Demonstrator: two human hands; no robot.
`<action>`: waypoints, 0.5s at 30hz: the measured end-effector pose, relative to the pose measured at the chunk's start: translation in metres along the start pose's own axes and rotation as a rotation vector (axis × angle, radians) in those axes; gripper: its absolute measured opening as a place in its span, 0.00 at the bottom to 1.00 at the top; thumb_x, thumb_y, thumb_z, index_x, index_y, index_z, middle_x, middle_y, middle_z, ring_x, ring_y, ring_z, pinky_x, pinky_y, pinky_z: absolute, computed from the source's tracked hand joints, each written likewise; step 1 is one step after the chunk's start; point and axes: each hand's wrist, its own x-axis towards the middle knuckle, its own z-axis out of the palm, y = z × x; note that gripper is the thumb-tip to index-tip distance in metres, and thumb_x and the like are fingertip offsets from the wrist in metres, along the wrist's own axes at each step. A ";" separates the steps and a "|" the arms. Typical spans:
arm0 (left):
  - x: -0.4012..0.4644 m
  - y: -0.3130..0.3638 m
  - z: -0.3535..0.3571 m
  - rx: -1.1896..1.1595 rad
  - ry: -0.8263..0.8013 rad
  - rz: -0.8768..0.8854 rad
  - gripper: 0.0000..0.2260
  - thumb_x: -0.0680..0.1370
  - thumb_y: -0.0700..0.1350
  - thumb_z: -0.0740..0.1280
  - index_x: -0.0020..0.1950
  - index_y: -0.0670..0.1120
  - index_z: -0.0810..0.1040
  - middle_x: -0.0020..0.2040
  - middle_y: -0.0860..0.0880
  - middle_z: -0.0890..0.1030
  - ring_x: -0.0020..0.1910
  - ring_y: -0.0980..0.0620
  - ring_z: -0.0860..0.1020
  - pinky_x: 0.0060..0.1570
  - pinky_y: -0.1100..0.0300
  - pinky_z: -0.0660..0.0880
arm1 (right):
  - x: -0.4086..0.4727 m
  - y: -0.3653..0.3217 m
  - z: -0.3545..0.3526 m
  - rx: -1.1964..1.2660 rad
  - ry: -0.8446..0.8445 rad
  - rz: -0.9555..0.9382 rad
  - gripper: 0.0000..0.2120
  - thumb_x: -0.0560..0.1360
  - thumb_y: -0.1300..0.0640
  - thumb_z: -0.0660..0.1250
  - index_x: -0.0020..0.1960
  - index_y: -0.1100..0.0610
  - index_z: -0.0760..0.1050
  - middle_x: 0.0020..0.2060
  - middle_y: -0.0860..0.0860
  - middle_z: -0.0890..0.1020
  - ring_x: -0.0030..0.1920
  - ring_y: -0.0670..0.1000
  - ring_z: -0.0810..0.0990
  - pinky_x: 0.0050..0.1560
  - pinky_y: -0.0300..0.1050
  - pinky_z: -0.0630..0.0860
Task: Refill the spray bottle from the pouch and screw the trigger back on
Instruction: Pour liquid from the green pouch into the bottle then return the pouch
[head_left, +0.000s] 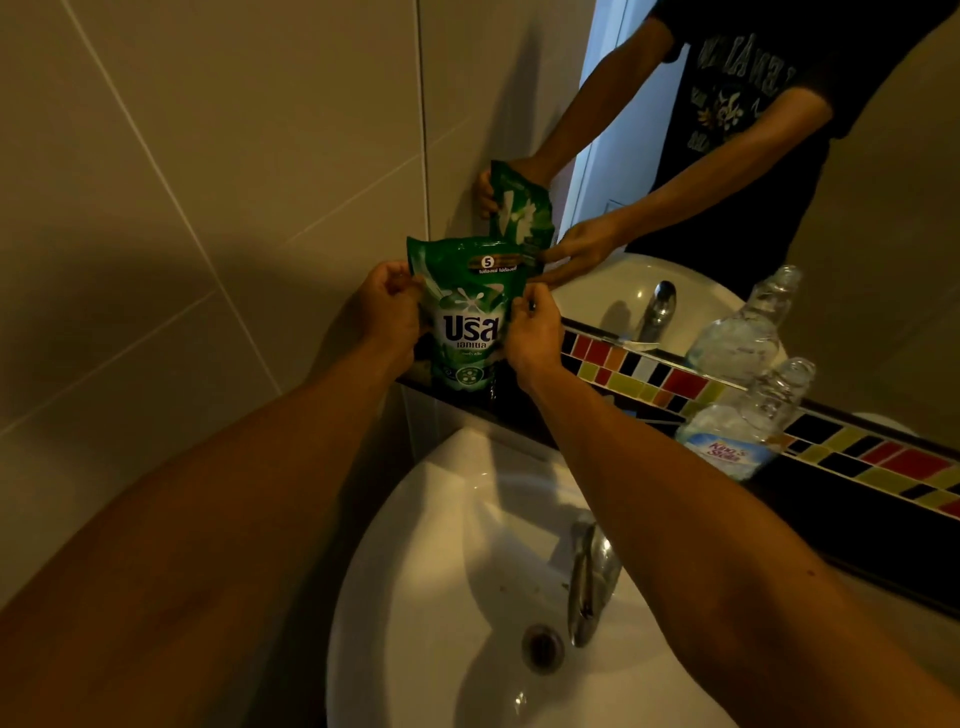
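We are holding the green pouch (467, 317) upright at the ledge's (810, 499) left end, left hand (387, 306) and right hand (532, 332) pinching its sides. The bottle (748, 421) is standing open (no trigger visible) further right; pouring and capping are still waiting, we judge.

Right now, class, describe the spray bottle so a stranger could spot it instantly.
Start at the white sink and look right along the dark ledge under the mirror. The bottle stands there, clear plastic with a pale blue label, neck open and no trigger attached.
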 end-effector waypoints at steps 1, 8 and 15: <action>0.003 -0.002 -0.001 0.001 0.002 0.005 0.11 0.75 0.33 0.64 0.43 0.50 0.78 0.47 0.46 0.83 0.56 0.34 0.81 0.49 0.28 0.77 | 0.001 0.000 0.002 -0.008 0.003 0.003 0.09 0.84 0.65 0.55 0.53 0.56 0.72 0.48 0.56 0.82 0.51 0.57 0.83 0.55 0.58 0.83; 0.001 -0.005 0.003 0.008 0.016 0.012 0.09 0.78 0.35 0.64 0.48 0.49 0.76 0.49 0.47 0.81 0.53 0.40 0.81 0.43 0.46 0.81 | 0.006 0.002 0.003 0.024 0.009 0.004 0.07 0.85 0.62 0.56 0.57 0.57 0.73 0.50 0.57 0.80 0.51 0.56 0.81 0.46 0.48 0.80; -0.039 -0.024 -0.004 0.283 0.086 -0.167 0.24 0.75 0.43 0.72 0.67 0.44 0.67 0.51 0.50 0.76 0.47 0.49 0.79 0.50 0.48 0.81 | -0.033 0.005 -0.026 0.027 -0.060 0.028 0.20 0.84 0.60 0.61 0.76 0.54 0.66 0.67 0.57 0.79 0.66 0.56 0.79 0.63 0.53 0.79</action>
